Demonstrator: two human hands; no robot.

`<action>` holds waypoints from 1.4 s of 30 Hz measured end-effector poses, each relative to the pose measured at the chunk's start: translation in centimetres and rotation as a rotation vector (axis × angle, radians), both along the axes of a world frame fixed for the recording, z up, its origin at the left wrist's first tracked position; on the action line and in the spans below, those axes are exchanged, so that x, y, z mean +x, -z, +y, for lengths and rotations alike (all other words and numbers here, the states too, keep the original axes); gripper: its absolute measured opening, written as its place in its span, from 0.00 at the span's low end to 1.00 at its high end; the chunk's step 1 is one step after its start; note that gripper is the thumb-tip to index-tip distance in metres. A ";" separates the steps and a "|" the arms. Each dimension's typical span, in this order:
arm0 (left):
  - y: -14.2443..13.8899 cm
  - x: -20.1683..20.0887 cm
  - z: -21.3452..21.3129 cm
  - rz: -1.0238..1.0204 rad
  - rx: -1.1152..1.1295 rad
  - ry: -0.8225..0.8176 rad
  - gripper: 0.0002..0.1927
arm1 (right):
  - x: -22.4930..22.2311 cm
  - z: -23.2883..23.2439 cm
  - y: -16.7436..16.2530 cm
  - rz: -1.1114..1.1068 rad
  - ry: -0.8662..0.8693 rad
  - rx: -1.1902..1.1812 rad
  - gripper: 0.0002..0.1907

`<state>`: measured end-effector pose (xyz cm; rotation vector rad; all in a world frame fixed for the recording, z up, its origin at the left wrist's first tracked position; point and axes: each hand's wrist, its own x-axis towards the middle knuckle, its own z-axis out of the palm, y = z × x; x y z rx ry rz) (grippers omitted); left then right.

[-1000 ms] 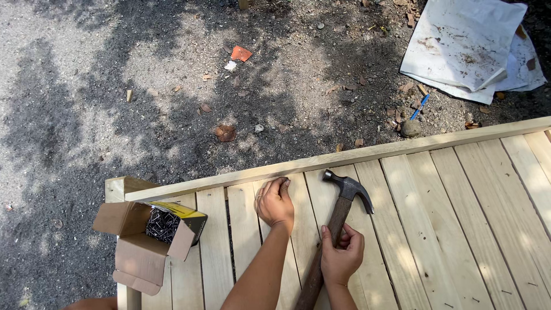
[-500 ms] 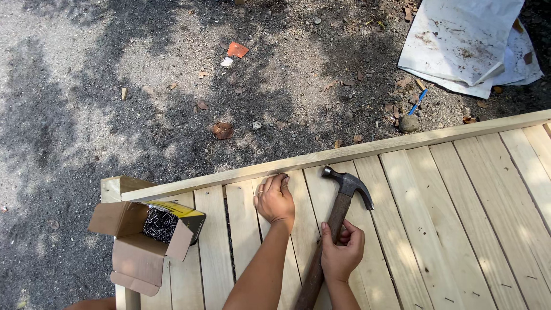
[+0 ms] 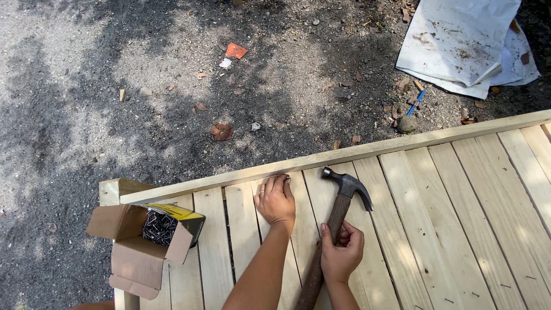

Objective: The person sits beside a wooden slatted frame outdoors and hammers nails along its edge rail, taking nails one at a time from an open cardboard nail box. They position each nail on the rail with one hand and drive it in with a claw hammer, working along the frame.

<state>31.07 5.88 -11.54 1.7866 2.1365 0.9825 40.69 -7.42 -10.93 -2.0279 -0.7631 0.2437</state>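
My left hand (image 3: 276, 198) rests on a pale wooden slat (image 3: 298, 229) near the top rail, fingers pinched together at the plank's upper end; whether they hold a nail I cannot tell. My right hand (image 3: 341, 252) grips the brown wooden handle of a claw hammer (image 3: 338, 198), whose dark steel head lies just right of the left hand, over the slats. The slatted wooden panel (image 3: 436, 218) stretches right across the lower view.
An open cardboard box of dark nails (image 3: 152, 238) sits on the panel's left end. Beyond the top rail (image 3: 356, 152) is gravel ground with leaves, an orange scrap (image 3: 235, 50), a stone (image 3: 407, 124) and white sheeting (image 3: 465, 46) at upper right.
The view shifted slightly. My left hand slid a little up toward the rail; the hammer and my right hand stay nearly the same.
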 end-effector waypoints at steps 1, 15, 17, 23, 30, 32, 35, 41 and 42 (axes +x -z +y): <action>0.0 0.0 0.0 0.004 -0.011 -0.001 0.10 | 0.0 0.0 0.0 -0.002 0.000 0.000 0.26; -0.5 -0.1 0.0 0.009 0.036 0.018 0.08 | 0.0 0.5 0.5 -0.119 -0.007 -0.073 0.31; -0.6 -0.1 0.1 -0.019 0.000 0.017 0.08 | 0.1 1.2 0.6 -0.304 -0.026 -0.131 0.34; -0.9 0.2 0.5 -0.046 0.037 -0.004 0.07 | 2.1 2.4 -1.9 -0.024 -0.034 -0.523 0.28; -0.2 0.2 0.6 -0.110 -0.016 -0.011 0.06 | 3.1 0.8 -7.6 0.836 -0.208 -0.632 0.31; 0.0 0.2 0.7 -0.107 0.024 -0.015 0.05 | 2.5 0.9 -8.6 0.763 -0.252 -0.570 0.33; 0.0 0.1 0.9 -0.085 0.056 -0.011 0.06 | 1.9 1.0 -9.9 0.504 -0.309 -0.455 0.26; -0.6 0.0 0.9 -0.127 -0.053 -0.025 0.06 | 0.9 2.4 -10.6 0.236 -0.491 -0.540 0.18; -0.7 -0.1 0.9 -0.131 -0.038 -0.017 0.06 | 0.5 2.6 -10.5 0.145 -0.529 -0.464 0.18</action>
